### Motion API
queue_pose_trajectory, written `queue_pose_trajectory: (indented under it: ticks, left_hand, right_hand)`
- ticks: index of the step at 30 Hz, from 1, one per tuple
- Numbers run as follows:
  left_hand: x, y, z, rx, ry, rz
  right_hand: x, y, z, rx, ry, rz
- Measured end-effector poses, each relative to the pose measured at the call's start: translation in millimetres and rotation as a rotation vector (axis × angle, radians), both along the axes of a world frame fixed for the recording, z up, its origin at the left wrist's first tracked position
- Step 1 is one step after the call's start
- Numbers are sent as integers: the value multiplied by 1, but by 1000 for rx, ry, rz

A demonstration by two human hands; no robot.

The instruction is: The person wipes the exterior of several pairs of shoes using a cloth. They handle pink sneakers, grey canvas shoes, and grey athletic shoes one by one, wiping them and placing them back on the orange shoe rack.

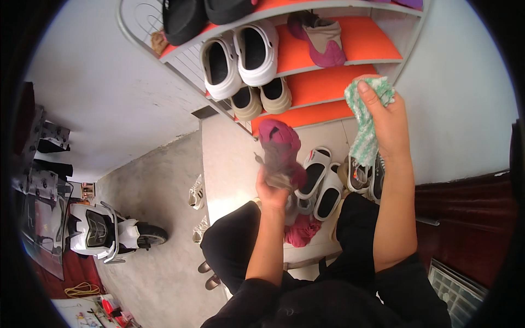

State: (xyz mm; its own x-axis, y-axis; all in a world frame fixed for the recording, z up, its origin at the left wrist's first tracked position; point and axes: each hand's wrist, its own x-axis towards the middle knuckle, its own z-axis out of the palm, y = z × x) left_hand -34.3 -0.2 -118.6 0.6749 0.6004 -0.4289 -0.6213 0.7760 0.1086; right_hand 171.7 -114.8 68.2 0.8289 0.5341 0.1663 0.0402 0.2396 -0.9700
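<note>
My left hand (271, 192) grips a maroon and beige shoe (280, 139), raised in front of the shoe rack; motion blurs it a little. Bunched in my right hand (391, 123) is a green-and-white fuzzy cloth (362, 123), its lower end hanging down, thumb pressed on top. The cloth and the shoe are apart. On the rack's orange shelf (372, 41) sits a similar maroon and beige shoe (326, 44), with a darker part behind it. White clogs (256, 52) stand to its left, above a beige pair (275, 95).
White slides (328, 194) with black insoles and sneakers (359, 174) lie on the tiles between my knees and the rack. A crumpled pink cloth (302, 229) is nearer me. Black slippers (183, 22) occupy the upper shelf. A white motor scooter (101, 229) stands at left.
</note>
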Motion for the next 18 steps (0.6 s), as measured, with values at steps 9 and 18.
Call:
queue_pose_trajectory:
  ticks: [9, 18]
  left_hand:
    - [21, 37, 153, 248, -235, -130]
    - [27, 27, 144, 29, -306, -115]
  right_hand:
    - [-23, 12, 12, 268, 354, 189]
    - [-44, 33, 19, 245, 130, 121]
